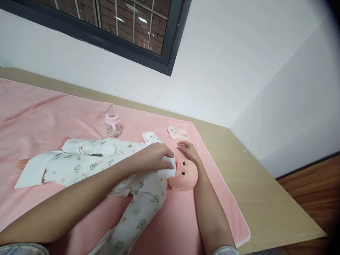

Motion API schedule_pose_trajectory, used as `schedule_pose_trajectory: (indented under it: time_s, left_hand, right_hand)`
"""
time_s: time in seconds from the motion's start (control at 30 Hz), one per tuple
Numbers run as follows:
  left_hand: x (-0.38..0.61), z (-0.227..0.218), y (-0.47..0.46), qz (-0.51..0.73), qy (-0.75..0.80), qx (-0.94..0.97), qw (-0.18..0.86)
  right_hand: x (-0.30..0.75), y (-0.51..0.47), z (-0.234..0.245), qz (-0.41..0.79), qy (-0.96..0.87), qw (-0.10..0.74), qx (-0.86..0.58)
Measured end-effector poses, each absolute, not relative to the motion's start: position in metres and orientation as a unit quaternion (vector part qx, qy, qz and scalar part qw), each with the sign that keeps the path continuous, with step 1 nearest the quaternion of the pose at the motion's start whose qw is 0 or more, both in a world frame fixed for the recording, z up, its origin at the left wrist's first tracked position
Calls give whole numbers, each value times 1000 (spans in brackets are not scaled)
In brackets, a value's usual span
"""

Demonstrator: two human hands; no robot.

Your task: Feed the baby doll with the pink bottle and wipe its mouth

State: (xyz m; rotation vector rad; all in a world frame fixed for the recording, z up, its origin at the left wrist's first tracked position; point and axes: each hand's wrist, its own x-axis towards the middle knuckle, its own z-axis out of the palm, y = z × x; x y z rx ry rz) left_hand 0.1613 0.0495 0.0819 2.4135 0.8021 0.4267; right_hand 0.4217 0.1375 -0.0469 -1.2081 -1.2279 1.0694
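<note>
A baby doll (187, 177) in white pajamas (106, 159) with animal prints lies on its back, its head toward the right. My left hand (154, 156) pinches a white tissue (168, 170) between thumb and fingers at the doll's chin, just by its mouth. Beyond the doll's head, my right hand (188, 150) rests on the pink blanket (183, 219), fingers stretched out and holding nothing. My right forearm runs along the crown of the doll's head. A small clear plastic packet (177, 132) lies just past my right fingertips.
A baby bottle (113, 124) with a pink collar and handle stands upright on the blanket behind the doll. The blanket covers much of a beige table (239, 170). A white wall (207, 78) and a dark-framed window (166, 63) rise behind it.
</note>
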Motion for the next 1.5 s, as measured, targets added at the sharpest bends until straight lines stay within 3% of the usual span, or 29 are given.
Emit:
schedule_pose_trajectory:
  time_s: [0.47,0.77,1.5]
  left_hand:
    - [168,83,39,136,317,900,267]
    - [172,73,42,148,300,922,197]
    - [166,78,48,170,309,916,194]
  right_hand:
    - [431,147,-63,451,-521,502,-523]
    - [432,149,-64,454,-521,504,-518]
    - [434,150,-68,461,-505,520,-512]
